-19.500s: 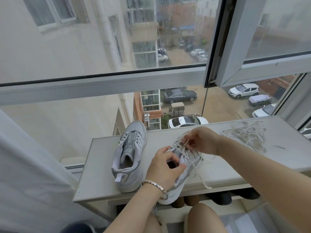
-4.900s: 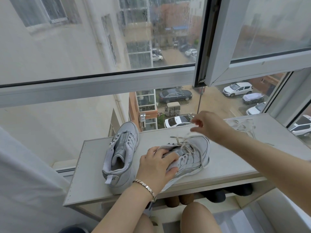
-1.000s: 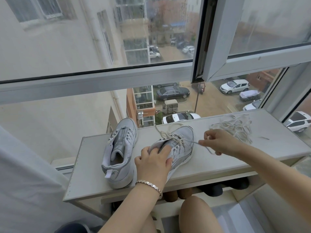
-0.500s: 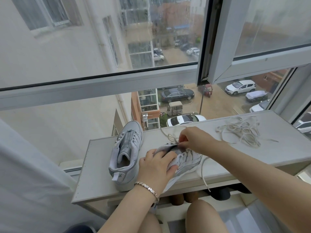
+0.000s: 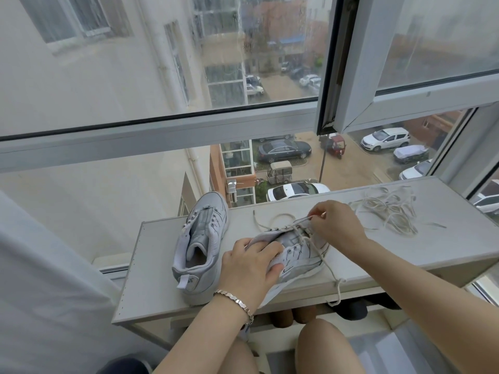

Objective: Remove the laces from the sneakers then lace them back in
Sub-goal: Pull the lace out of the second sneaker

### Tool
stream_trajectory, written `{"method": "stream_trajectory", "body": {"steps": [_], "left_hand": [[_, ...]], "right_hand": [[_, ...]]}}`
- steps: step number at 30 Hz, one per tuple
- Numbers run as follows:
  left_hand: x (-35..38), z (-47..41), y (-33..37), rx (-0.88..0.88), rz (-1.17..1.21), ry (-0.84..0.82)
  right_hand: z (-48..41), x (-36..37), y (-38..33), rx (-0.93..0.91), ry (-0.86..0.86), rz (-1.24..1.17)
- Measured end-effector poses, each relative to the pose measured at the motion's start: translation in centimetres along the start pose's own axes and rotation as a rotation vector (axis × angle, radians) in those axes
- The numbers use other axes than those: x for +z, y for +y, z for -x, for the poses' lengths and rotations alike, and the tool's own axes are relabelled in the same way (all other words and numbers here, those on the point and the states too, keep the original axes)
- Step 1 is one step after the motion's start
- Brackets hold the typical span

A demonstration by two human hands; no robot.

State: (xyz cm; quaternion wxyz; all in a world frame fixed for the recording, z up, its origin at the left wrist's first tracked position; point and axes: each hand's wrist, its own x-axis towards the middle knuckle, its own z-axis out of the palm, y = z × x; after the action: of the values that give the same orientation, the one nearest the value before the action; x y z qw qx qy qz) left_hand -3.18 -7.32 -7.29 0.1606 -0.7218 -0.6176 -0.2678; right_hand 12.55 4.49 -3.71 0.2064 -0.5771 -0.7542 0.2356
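Head view: the left grip [image 5: 251, 268] curls over the heel end of a pale grey leather sneaker [image 5: 299, 252] lying near the front edge of the white table [image 5: 405, 249], while the right grip [image 5: 334, 225] pinches the off-white cord lace [image 5: 336, 288] at that shoe's far eyelets. A matching laceless sneaker [image 5: 202, 247] stands just left, and a loose tangled lace [image 5: 388, 211] lies far right.
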Motion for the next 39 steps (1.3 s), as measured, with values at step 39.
{"method": "stream_trajectory", "body": {"steps": [39], "left_hand": [[0.3, 0.0, 0.1, -0.025, -0.041, 0.029]], "right_hand": [[-1.8, -2.6, 4.6, -0.075, -0.012, 0.149]]}}
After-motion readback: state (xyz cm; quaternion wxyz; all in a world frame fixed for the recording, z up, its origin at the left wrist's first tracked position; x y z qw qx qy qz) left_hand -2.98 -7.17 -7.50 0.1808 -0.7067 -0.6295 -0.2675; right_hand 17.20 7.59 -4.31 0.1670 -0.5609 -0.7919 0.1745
